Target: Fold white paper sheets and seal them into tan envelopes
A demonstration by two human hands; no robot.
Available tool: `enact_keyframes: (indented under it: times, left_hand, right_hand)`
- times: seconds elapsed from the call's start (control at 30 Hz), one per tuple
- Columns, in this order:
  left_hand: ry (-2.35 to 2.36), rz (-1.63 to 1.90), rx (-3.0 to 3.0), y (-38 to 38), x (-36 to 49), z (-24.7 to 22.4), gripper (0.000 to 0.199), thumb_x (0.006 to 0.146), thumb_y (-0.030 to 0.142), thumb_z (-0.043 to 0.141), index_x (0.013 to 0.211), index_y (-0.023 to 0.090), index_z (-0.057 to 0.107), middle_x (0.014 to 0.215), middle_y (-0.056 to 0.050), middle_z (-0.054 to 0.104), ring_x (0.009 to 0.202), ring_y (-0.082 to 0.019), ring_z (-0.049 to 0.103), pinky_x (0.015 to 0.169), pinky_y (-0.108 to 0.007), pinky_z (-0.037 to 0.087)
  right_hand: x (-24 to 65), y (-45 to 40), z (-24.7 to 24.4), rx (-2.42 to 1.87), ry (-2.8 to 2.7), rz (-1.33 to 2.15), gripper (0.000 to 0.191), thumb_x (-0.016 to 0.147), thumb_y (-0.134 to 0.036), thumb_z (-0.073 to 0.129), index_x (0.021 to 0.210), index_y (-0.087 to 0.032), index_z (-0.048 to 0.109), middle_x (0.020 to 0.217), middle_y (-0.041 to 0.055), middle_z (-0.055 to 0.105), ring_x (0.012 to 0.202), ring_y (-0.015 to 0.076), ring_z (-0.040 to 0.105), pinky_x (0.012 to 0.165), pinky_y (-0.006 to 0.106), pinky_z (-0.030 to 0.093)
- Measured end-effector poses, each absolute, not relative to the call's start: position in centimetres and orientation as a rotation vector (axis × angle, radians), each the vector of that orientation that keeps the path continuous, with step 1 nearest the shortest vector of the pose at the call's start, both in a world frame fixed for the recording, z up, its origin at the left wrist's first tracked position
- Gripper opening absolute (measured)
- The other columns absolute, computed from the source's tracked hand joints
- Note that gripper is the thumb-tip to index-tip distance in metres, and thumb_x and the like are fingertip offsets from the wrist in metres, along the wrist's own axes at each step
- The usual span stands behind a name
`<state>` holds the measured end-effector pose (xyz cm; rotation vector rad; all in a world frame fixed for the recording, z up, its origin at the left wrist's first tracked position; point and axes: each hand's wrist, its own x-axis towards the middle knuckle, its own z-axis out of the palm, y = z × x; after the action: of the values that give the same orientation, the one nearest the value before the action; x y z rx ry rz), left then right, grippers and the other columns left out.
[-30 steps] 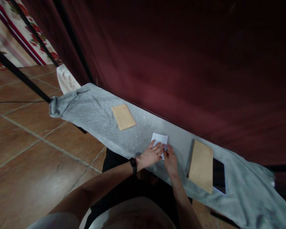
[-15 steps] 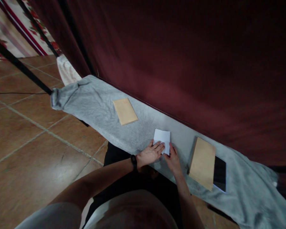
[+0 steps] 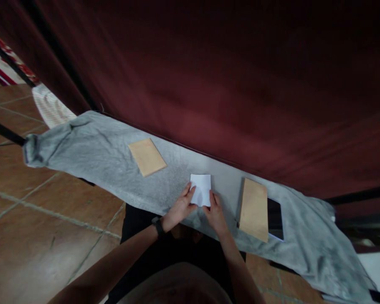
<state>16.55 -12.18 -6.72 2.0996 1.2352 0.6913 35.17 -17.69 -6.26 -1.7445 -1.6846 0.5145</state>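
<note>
A small white sheet of paper [image 3: 201, 188], apparently folded, lies on the grey cloth [image 3: 174, 185] in front of me. My left hand [image 3: 182, 206] grips its left side, thumb on top near the lower left corner. At the right edge, my right hand [image 3: 214, 212] pinches the paper near its lower right corner. The fingertips under the paper are partly hidden. A black band circles my left wrist.
A tan envelope [image 3: 147, 157] lies to the left on the cloth. At the right, another tan envelope [image 3: 253, 210] partly covers a dark-screened tablet [image 3: 275, 218]. A dark red curtain [image 3: 209, 97] hangs along the far edge.
My left hand has gone from lying flat across the paper to holding its left side. My right hand stays at the right edge. The whole view has shifted.
</note>
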Motion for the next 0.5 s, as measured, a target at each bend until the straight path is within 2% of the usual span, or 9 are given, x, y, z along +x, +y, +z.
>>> enact_keyframes:
  times: [0.13,0.3,0.5]
  left_hand:
    - [1.258,0.746,1.997,-12.0,16.9,-6.4,0.075,0.078,0.008,0.063,0.149,0.019,0.044,0.163,-0.014,0.032,0.147,-0.029,0.039,0.116,-0.044,0.044]
    - [1.256,0.852,1.863,-11.8,17.0,-5.5,0.078,0.074,0.000,0.058,0.148,0.023,0.047,0.152,-0.010,0.050,0.138,-0.026,0.052,0.115,-0.044,0.044]
    - [1.213,0.951,1.828,-12.2,17.2,-4.6,0.081,0.075,0.002,0.056,0.151,0.025,0.042,0.153,-0.009,0.048,0.139,-0.024,0.049,0.117,-0.043,0.042]
  right_hand:
    - [34.9,-17.8,-5.8,-1.786,-1.717,0.450,0.062,0.093,-0.023,0.049,0.153,-0.018,0.037,0.145,0.0165,0.050,0.131,0.0274,0.055,0.108,0.042,0.050]
    - [34.5,-17.9,-5.4,-1.834,-1.751,0.380,0.052,0.096,-0.029,0.049,0.147,-0.019,0.047,0.144,0.0161,0.053,0.131,0.0298,0.054,0.108,0.046,0.049]
    - [34.5,-17.9,-4.5,-1.865,-1.823,0.340,0.039,0.101,-0.033,0.043,0.134,-0.021,0.059,0.134,0.0156,0.062,0.118,0.0269,0.064,0.098,0.040,0.054]
